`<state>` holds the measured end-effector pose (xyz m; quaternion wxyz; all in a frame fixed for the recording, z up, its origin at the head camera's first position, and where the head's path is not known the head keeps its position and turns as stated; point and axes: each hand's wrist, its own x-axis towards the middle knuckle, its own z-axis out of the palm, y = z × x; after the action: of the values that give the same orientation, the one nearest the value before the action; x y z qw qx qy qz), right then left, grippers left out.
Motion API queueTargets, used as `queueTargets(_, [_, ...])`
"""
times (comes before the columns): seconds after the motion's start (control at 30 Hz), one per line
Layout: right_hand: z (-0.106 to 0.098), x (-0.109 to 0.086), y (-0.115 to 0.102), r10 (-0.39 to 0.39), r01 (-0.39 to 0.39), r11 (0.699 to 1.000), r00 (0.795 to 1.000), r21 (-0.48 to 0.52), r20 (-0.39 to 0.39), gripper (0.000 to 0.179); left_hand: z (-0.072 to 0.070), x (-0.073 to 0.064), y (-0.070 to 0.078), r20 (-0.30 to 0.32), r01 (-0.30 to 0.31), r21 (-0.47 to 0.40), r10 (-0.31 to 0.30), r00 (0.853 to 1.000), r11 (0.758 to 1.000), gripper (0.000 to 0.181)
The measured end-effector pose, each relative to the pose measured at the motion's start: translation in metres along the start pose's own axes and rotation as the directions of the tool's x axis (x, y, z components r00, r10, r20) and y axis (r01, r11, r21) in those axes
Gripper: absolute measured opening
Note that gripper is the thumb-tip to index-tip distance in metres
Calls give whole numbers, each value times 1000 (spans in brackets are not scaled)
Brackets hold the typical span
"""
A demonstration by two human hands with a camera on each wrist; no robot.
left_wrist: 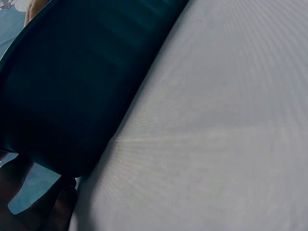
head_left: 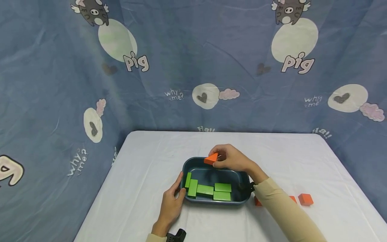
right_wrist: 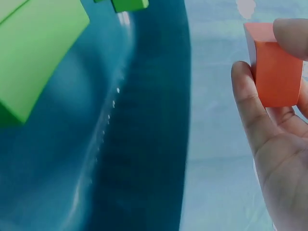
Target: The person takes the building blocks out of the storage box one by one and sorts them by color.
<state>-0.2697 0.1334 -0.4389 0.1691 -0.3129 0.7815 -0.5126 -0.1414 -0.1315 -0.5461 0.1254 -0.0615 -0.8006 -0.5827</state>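
My right hand (head_left: pixel 232 158) pinches an orange block (head_left: pixel 210 159) over the far rim of a dark blue tray (head_left: pixel 208 174). In the right wrist view, thumb and fingertips grip that block's sides. Several green blocks (head_left: pixel 205 190) lie inside the tray along its left and near sides. My left hand (head_left: pixel 170 205) rests against the tray's left end, its index finger straight along the wall and the thumb close to the near corner. The left wrist view has dark fingers (left_wrist: pixel 61 204) right at the tray's corner.
To the right of the tray, an orange block (head_left: pixel 306 199) lies on the white tablecloth (head_left: pixel 145 174). Two more orange pieces are partly hidden by my right sleeve (head_left: pixel 287 211). A blue printed curtain (head_left: pixel 169 43) hangs behind the table.
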Motion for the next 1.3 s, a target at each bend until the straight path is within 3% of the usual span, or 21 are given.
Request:
queueTargets(0.13, [-10, -9, 0, 3, -4, 1000, 1000, -20, -24, 27, 2, 0, 7, -17, 9, -3, -9, 1000, 1000, 53])
queueTargets(0.33, [-24, -21, 0, 5, -7, 999, 999, -36, -51, 27, -3, -1, 40, -11, 19, -9, -19, 1000, 1000, 51])
queueTargets(0.43, [-30, -28, 1, 6, -10, 999, 997, -43, -75, 26, -4, -2, 46, -8, 28, -15, -28, 1000, 999, 50])
queueTargets(0.93, [-62, -77, 13, 88, -97, 995, 977, -38, -194, 27, -1, -2, 45, -2, 48, -10, -48, 999, 999, 51])
queueTargets(1.3, [-90, -122, 25, 146, -168, 985, 941, -48, -306, 27, 0, 0, 41, -7, 3, -3, -3, 1000, 1000, 51])
